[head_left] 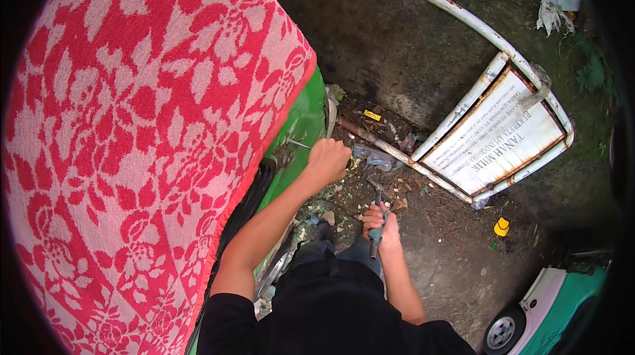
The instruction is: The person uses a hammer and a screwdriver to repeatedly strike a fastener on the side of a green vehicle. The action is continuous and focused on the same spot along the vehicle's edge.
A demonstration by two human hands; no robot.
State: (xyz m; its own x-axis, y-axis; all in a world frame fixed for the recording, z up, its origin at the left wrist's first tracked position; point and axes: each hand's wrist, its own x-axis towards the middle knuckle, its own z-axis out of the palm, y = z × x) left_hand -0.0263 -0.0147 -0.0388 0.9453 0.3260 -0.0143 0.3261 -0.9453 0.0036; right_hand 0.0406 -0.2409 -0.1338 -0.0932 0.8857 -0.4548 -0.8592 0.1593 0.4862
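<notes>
Left hand (329, 158) was clenched round a thin metal tool (299, 143), its tip against the green panel (301, 120) beneath the red floral cloth (145, 137). Right hand (381, 225) gripped pliers (378, 213) (jaws pointing away) above littered ground (436, 242)

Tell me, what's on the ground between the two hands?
In the head view, between the left hand and the right hand gripping pliers lies dirt ground strewn with small stones and rubble. A crumpled plastic scrap lies beside the left hand.
</notes>
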